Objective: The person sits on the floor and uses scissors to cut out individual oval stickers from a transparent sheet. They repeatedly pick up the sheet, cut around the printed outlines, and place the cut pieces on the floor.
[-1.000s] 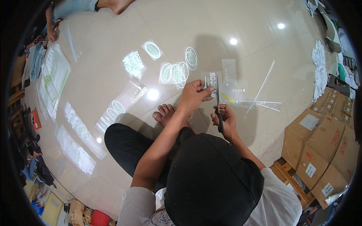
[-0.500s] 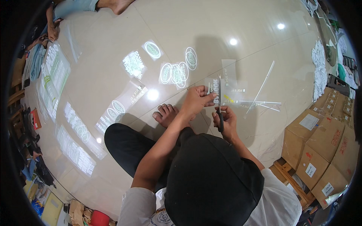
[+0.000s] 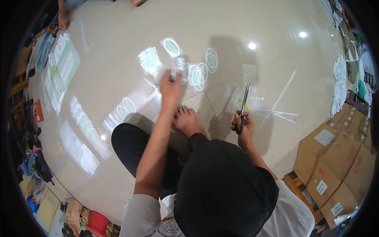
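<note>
In my left hand (image 3: 170, 89), pinched between the fingers, is a small clear film piece with white lettering (image 3: 179, 66), blurred by motion. It hovers beside a pile of film cutouts with white ovals and green print (image 3: 195, 75). My right hand (image 3: 245, 125) grips black-handled scissors (image 3: 245, 96), their blades pointing away from me and close together. Beyond and beside the blades lie clear film scraps (image 3: 249, 75) and thin cut strips (image 3: 282, 91). Another oval cutout (image 3: 171, 46) and a block of white-lettered cutouts (image 3: 149, 60) lie farther off, to the left.
Printed film sheets (image 3: 59, 75) and long film strips (image 3: 85, 122) spread over the tiled floor at left. Cardboard boxes (image 3: 331, 166) are stacked at right. A red container (image 3: 96, 223) stands at lower left. Part of another person's arm (image 3: 63, 15) shows at upper left.
My left hand has moved left, away from the scissors, carrying the lettered film piece toward the oval cutouts. The scissors in my right hand have shifted slightly right.
</note>
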Motion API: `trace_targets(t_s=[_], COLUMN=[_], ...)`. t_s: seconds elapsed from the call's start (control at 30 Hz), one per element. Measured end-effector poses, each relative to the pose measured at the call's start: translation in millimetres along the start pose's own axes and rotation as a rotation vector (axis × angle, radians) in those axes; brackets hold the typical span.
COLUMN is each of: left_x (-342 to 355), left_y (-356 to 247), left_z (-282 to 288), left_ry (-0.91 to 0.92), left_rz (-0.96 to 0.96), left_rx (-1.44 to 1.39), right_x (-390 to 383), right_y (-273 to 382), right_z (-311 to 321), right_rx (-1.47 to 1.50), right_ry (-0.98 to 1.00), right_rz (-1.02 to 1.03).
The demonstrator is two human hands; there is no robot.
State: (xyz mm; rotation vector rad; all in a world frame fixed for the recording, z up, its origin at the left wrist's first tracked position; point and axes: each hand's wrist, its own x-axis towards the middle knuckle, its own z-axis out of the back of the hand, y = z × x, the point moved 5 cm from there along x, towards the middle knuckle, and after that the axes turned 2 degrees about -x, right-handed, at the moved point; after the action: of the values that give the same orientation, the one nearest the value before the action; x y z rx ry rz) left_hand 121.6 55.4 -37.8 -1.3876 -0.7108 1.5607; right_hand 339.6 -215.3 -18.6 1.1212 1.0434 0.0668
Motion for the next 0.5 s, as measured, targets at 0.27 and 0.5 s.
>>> trace_targets(t_s=[0.27, 0.5], left_x=[65.3, 35.6], left_y=[-23.7, 7.3], left_z=[98.0, 146.2], left_ry=[-0.359, -0.008], left_rz=[-0.167, -0.144], left_rx=[0.423, 0.962], right_x=[1.6, 0.2], right_y=[5.1, 13.6], right_z=[-23.6, -28.3], right_rx=[-0.06, -0.106], right_ry=[0.069, 0.069], right_rz=[0.016, 0.032])
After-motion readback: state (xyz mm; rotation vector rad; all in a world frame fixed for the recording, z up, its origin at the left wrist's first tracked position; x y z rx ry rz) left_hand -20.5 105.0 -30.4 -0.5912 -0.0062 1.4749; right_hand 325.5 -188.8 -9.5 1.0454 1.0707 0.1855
